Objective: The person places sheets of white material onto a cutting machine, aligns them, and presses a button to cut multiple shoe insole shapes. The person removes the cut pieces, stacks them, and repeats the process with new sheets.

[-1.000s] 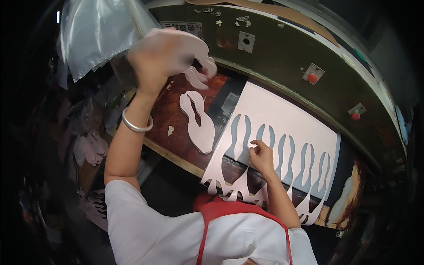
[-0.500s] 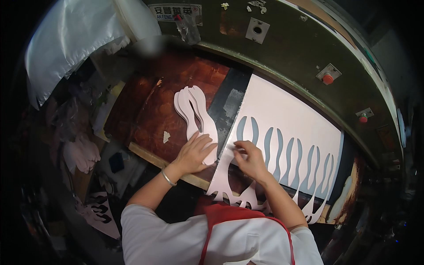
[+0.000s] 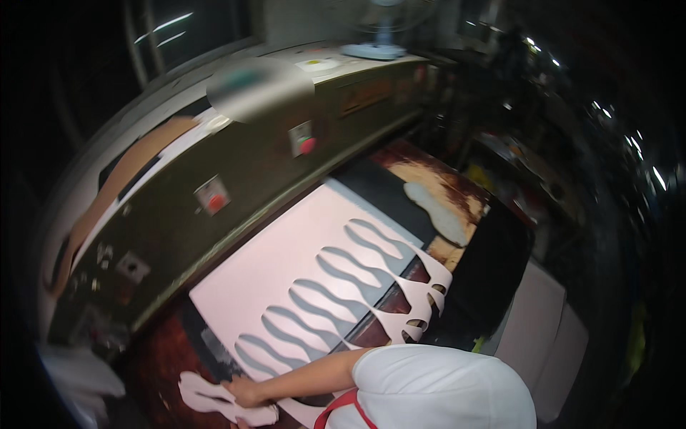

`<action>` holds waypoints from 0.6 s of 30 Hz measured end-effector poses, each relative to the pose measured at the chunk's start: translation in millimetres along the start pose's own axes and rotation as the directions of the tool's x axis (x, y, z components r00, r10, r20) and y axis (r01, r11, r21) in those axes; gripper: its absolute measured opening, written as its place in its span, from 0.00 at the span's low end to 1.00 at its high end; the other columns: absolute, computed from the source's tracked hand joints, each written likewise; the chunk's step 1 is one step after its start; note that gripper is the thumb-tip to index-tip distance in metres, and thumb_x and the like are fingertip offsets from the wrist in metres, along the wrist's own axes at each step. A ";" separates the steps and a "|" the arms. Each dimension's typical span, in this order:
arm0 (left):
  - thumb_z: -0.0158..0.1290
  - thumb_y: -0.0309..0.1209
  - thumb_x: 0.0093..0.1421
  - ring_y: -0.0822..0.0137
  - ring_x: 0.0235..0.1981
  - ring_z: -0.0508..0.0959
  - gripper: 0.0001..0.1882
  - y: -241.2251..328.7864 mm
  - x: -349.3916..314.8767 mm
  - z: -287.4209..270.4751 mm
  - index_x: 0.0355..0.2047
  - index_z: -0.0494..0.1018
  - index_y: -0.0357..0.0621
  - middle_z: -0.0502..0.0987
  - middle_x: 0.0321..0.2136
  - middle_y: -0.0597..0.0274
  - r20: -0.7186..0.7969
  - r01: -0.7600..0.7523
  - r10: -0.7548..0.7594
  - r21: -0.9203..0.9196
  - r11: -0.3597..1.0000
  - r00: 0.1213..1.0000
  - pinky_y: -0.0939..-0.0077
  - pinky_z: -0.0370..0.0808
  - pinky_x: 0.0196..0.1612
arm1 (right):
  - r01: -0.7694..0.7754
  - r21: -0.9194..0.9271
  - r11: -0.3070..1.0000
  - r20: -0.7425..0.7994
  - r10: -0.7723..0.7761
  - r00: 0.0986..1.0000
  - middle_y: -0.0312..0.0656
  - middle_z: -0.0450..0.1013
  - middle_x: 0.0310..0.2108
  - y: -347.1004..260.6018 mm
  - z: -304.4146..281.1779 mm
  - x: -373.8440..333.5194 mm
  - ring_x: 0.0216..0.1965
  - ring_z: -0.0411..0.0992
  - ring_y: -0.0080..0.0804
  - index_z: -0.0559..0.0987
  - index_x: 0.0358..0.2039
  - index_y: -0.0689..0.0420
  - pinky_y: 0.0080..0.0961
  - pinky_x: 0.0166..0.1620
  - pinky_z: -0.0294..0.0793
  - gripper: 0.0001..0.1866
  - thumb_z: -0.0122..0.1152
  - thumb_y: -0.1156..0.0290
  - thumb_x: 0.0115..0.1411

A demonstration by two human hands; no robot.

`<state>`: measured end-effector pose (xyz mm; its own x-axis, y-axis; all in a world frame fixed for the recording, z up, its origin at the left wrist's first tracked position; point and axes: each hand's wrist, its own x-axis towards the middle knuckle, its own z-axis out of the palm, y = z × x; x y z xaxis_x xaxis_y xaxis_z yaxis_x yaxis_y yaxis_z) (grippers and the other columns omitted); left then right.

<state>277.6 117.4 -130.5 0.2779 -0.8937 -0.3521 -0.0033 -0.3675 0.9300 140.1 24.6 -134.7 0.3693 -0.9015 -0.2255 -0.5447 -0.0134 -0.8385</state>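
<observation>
Near the lower edge, my right hand (image 3: 244, 392) reaches across to the stack of pink, insole-shaped pieces (image 3: 202, 393), its fingers curled against the stack's side. Of my left hand (image 3: 241, 425), only a sliver shows at the picture's bottom beside the same stack; its fingers are hidden. To the right lies a large pale pink sheet (image 3: 264, 254) with rows of wavy cut-outs, a blue-grey surface showing through them. The sheet's near edge, a cut-out web (image 3: 411, 300), hangs past the board's edge.
A dark green machine beam (image 3: 168, 239) with red buttons (image 3: 216, 202) runs behind the sheet. A grey sole-shaped piece (image 3: 434, 213) lies on the worn board at the far right. Pink sheets (image 3: 532, 322) stand at the right; a fan (image 3: 375, 50) sits at the back.
The view has swung right, bringing the fan and the right-hand sheets in. My right hand has moved from the sheet's cut edge to the stack; my left hand has almost left the picture.
</observation>
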 end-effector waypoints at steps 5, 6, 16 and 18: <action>0.53 0.32 0.60 0.59 0.35 0.76 0.21 -1.5 22.7 3.1 0.53 0.67 0.40 0.74 0.40 0.51 -0.117 -0.036 0.051 0.127 0.991 0.992 0.66 0.75 0.38 | 0.060 0.177 0.982 0.052 -0.070 0.996 0.64 0.70 0.44 10.3 -10.0 21.6 0.50 0.69 0.55 0.67 0.51 0.67 0.40 0.51 0.69 0.28 0.55 0.79 0.45; 0.52 0.31 0.60 0.59 0.36 0.76 0.21 -4.1 26.6 6.9 0.53 0.66 0.39 0.74 0.41 0.50 -0.134 -0.023 0.042 0.140 0.990 0.990 0.65 0.75 0.39 | 0.068 0.173 0.983 0.060 -0.080 0.995 0.64 0.71 0.43 13.7 -6.3 27.3 0.49 0.70 0.54 0.69 0.50 0.67 0.39 0.51 0.70 0.27 0.54 0.79 0.45; 0.50 0.24 0.61 0.56 0.42 0.77 0.24 17.5 20.2 40.8 0.57 0.61 0.32 0.72 0.49 0.46 -0.294 0.011 -0.009 0.003 1.000 0.956 0.62 0.78 0.44 | 0.108 0.338 0.935 -0.052 -0.096 0.994 0.61 0.73 0.42 6.6 -18.6 0.8 0.48 0.71 0.54 0.72 0.46 0.64 0.40 0.50 0.68 0.23 0.58 0.70 0.48; 0.55 0.20 0.56 0.58 0.40 0.77 0.24 27.2 14.0 35.7 0.53 0.64 0.33 0.73 0.46 0.47 -0.228 -0.099 0.058 -0.174 0.980 0.972 0.63 0.79 0.40 | -0.028 0.455 0.890 0.064 -0.001 0.998 0.63 0.63 0.55 7.0 -34.7 -10.3 0.58 0.62 0.53 0.64 0.57 0.67 0.37 0.60 0.60 0.31 0.52 0.72 0.52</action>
<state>247.1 85.7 -113.9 0.4890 -0.8313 -0.2643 0.1359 -0.2267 0.9644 106.4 18.7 -121.0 0.4178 -0.8718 -0.2557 -0.1531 0.2099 -0.9657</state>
